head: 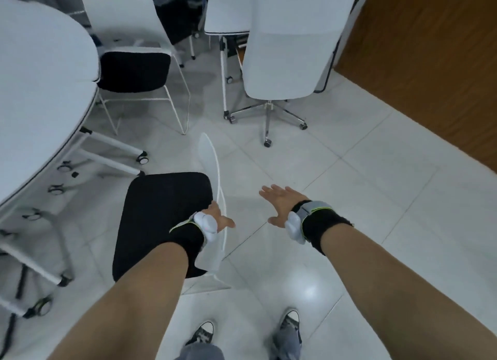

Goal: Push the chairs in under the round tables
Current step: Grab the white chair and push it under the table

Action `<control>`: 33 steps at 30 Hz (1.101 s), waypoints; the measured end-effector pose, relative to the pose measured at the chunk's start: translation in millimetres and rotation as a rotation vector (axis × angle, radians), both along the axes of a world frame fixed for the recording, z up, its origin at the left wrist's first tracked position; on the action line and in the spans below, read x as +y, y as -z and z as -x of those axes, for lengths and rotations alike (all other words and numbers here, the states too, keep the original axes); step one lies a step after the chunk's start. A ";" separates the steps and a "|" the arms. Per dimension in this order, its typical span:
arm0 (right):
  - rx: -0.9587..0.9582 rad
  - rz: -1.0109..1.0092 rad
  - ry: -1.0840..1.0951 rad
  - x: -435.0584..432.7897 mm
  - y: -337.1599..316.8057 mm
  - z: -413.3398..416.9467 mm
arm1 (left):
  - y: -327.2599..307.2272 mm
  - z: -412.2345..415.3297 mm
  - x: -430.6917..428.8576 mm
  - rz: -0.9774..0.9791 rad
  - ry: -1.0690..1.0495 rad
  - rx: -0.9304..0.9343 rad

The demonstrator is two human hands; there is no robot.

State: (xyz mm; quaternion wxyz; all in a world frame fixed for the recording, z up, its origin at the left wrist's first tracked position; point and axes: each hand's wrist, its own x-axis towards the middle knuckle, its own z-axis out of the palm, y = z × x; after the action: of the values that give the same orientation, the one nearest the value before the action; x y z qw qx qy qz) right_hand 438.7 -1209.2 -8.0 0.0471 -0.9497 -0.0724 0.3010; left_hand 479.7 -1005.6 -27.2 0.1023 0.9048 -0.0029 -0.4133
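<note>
A white chair with a black seat cushion (161, 220) stands right below me, its seat facing the round white table (40, 85) on the left and standing clear of the table's edge. My left hand (219, 218) rests on the top edge of its thin white backrest (211, 160), fingers curled over it. My right hand (281, 202) hovers open to the right of the backrest, fingers spread, touching nothing. A second chair with a black seat (134, 70) sits farther along the same table, partly tucked under its rim.
A white swivel chair on castors (290, 45) stands ahead by another white table (228, 15). The table's wheeled legs (113, 150) reach out on the left. A brown wooden wall (430, 50) runs along the right. Pale tiled floor lies between.
</note>
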 end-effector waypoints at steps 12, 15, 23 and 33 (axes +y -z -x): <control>0.020 0.060 -0.528 8.5 17.2 -139.3 | 25.8 -22.4 -10.0 -0.031 -0.279 0.080; 0.028 0.107 -0.659 24.5 25.0 -171.8 | 40.6 -31.2 -10.2 -0.016 -0.297 0.050; -0.155 0.175 -1.085 56.1 18.8 -272.1 | 78.3 -31.4 -7.8 0.065 -0.471 -0.079; 0.285 0.296 -1.238 109.7 76.9 -299.7 | 84.2 -28.1 -13.0 -0.001 -0.615 -0.216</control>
State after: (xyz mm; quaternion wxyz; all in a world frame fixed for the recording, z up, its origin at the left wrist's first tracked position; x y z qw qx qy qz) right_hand 738.4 -1099.5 -85.0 -0.2572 -0.6795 -0.5570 0.4023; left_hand 507.9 -1018.6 -111.3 0.2212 0.9021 0.2597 -0.2644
